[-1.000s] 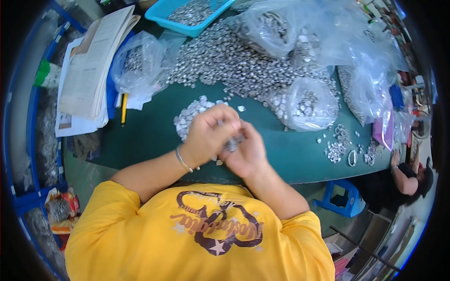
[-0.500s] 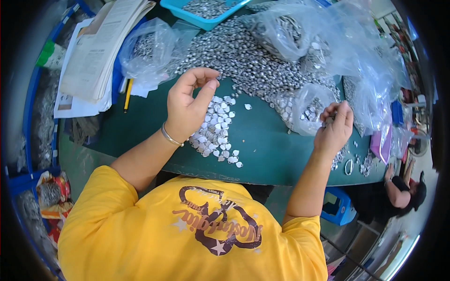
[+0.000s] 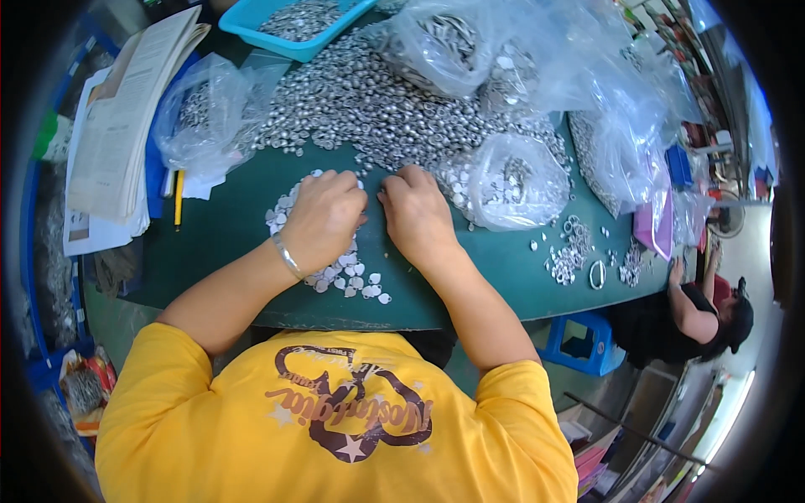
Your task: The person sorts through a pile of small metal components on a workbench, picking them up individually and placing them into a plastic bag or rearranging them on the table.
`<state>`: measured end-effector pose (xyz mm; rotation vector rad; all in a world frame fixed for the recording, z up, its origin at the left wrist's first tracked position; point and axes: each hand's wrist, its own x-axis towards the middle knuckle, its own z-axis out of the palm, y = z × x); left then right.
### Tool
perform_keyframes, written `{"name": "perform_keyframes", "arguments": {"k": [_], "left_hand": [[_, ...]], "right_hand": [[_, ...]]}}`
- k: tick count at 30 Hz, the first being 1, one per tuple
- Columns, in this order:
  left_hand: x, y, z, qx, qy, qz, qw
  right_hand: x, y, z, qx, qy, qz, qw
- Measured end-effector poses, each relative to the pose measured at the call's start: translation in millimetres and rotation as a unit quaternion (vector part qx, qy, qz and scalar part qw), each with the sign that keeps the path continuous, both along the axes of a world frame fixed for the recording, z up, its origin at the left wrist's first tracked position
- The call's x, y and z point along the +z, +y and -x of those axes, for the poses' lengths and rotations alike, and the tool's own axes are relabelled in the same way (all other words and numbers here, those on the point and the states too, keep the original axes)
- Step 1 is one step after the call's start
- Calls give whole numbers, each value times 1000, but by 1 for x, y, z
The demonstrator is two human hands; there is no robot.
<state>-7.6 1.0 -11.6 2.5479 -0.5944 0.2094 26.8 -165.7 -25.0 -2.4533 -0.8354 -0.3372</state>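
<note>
Silver pieces [image 3: 342,275]; green tabletop [image 3: 499,281]; yellow printed shirt [image 3: 344,419].

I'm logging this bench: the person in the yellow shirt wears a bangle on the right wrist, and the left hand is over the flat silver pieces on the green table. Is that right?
Not quite: the bangle is on the left wrist, not the right, as the head view shows. The left hand is over the flat silver pieces on the green table.

The dark-green worktable [image 3: 503,268] is partly covered by a broad heap of small silvery metal pieces [image 3: 335,92], transparent plastic bags [image 3: 521,197] and flat, silvery, heart-shaped pieces [image 3: 344,272].
</note>
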Motion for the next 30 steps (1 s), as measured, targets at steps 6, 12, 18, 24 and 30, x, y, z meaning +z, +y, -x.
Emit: {"name": "perform_keyframes", "arguments": {"k": [6,12,18,24,30], "left_hand": [[0,-2,1,-47,3,88,995],[19,22,4,160,337,471,799],[10,28,6,126,65,107,984],[11,26,23,11,96,92,991],[13,35,23,22,148,155,977]], "right_hand": [[2,-2,-2,-3,15,43,999],[22,-6,-14,-27,539,-333,773],[-5,26,-7,95,148,-118,977],[10,4,15,152,222,-71,961],[21,-40,10,-38,578,-456,676]]}}
